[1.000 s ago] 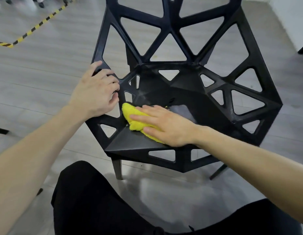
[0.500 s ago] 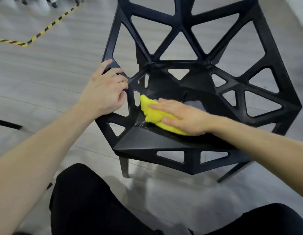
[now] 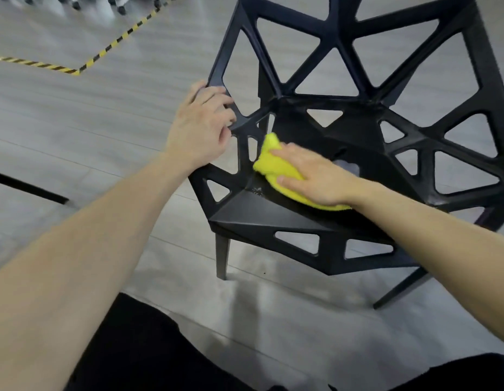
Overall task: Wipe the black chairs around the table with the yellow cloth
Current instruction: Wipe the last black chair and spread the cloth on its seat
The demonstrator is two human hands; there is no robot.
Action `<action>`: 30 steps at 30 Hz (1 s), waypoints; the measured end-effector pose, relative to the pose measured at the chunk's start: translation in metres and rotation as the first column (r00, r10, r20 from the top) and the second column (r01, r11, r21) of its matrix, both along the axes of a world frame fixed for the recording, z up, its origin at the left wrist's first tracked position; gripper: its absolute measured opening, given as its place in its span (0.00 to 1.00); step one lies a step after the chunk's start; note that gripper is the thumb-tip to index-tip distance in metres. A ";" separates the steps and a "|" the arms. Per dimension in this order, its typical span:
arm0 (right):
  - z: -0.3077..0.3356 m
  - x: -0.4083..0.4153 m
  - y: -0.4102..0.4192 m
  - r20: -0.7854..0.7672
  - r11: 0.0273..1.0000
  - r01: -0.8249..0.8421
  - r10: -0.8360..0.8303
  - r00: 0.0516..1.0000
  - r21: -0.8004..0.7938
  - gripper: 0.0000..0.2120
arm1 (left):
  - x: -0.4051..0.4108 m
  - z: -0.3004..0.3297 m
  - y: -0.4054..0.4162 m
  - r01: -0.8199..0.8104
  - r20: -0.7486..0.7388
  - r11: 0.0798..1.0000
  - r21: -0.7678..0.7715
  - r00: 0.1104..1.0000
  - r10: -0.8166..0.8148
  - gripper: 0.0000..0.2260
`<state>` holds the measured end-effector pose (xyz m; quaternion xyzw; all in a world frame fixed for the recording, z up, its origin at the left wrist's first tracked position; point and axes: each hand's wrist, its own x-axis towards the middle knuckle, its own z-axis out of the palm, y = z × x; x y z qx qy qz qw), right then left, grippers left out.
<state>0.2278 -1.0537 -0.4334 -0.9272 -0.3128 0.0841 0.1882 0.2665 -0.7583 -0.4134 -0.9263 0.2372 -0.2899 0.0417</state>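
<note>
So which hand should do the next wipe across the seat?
Probably the right hand: it lies flat on the cloth, pressing it on the seat of the chair. The left hand grips the chair's frame, steadying it.

The chair is matte black, a lattice of triangular cut-outs. The cloth on its seat is bright yellow. The floor is pale grey planks, crossed far left by yellow-and-black striped tape.

We have a single head view, worn high and close, looking forward and steeply down over both forearms onto the chair and the grey floor.
</note>
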 end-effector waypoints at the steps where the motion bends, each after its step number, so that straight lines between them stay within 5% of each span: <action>1: -0.001 0.011 -0.002 0.000 0.992 0.119 -0.119 0.993 -0.035 0.34 | -0.011 -0.005 0.001 -0.043 0.017 0.994 -0.100 0.999 0.045 0.13; 3: -0.003 0.012 0.015 0.030 0.966 0.243 -0.241 0.970 -0.083 0.33 | -0.035 -0.019 0.000 -0.084 -0.003 0.967 -0.239 0.996 0.086 0.15; 6: -0.015 -0.036 0.058 0.154 0.999 0.009 -0.001 0.988 -0.052 0.31 | -0.048 -0.030 -0.002 -0.056 -0.034 0.934 -0.352 0.998 0.047 0.13; 9: -0.001 -0.058 0.048 0.054 0.994 -0.104 0.105 0.993 -0.025 0.29 | -0.041 -0.029 0.000 -0.070 -0.027 0.934 -0.350 0.998 0.065 0.14; 14: 0.012 -0.032 -0.018 0.031 0.906 0.382 -0.383 0.923 -0.180 0.36 | -0.048 -0.028 -0.004 -0.101 -0.087 0.913 -0.396 0.994 0.073 0.18; 19: -0.006 -0.088 0.096 0.214 0.974 0.196 -0.168 0.962 -0.118 0.42 | -0.048 -0.027 -0.003 -0.122 -0.102 0.897 -0.425 0.991 0.087 0.19; 22: -0.006 -0.103 0.099 0.308 0.984 0.176 -0.159 0.938 -0.028 0.37 | -0.051 -0.028 0.003 -0.062 -0.104 0.913 -0.404 0.994 0.022 0.21; 27: -0.001 -0.128 -0.025 0.366 0.885 0.465 -0.429 0.826 -0.013 0.33 | -0.051 -0.034 0.002 -0.067 -0.054 0.934 -0.350 0.997 0.051 0.18; 30: -0.010 -0.129 0.029 0.380 0.853 0.517 -0.455 0.805 -0.075 0.34 | -0.049 -0.036 -0.001 -0.088 -0.054 0.938 -0.335 0.996 0.074 0.18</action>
